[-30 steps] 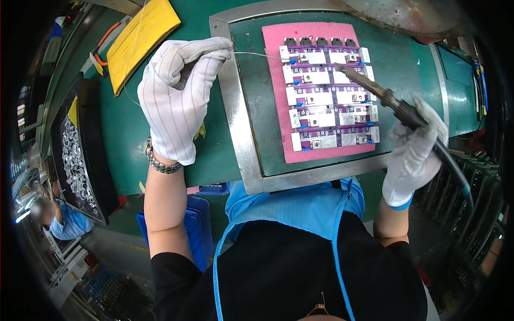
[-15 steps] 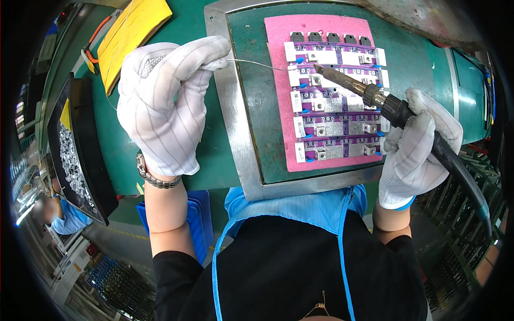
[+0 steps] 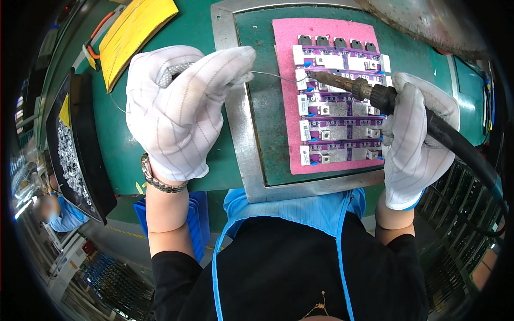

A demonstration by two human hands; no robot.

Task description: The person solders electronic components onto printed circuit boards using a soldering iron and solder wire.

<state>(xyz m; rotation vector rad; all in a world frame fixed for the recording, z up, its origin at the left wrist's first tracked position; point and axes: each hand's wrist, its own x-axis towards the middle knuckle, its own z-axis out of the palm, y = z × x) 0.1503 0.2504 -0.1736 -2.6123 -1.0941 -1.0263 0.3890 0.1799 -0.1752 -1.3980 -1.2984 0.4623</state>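
My gloved left hand (image 3: 179,109) pinches a thin solder wire (image 3: 276,75), whose free end reaches right to the second purple circuit board from the top. In my gloved right hand (image 3: 420,139) is a soldering iron (image 3: 342,83), its tip pointing left at that same board, close to the wire's end. Several purple circuit boards (image 3: 348,122) with silvery metal plates and small blue parts lie in rows on a pink foam sheet (image 3: 292,144). Black components line the top board's far edge. The iron and right fingers cover part of the boards' right side.
A metal frame (image 3: 254,166) surrounds the foam on the green table (image 3: 257,123). At left stands a black tray (image 3: 96,176) of small metal parts, with a yellow board (image 3: 140,35) and orange-handled tool (image 3: 101,29) beyond. A person in blue (image 3: 67,214) is at far left.
My left hand has moved right, bringing the solder wire onto the board. The iron's tip has shifted slightly left and down, close to the wire's end.
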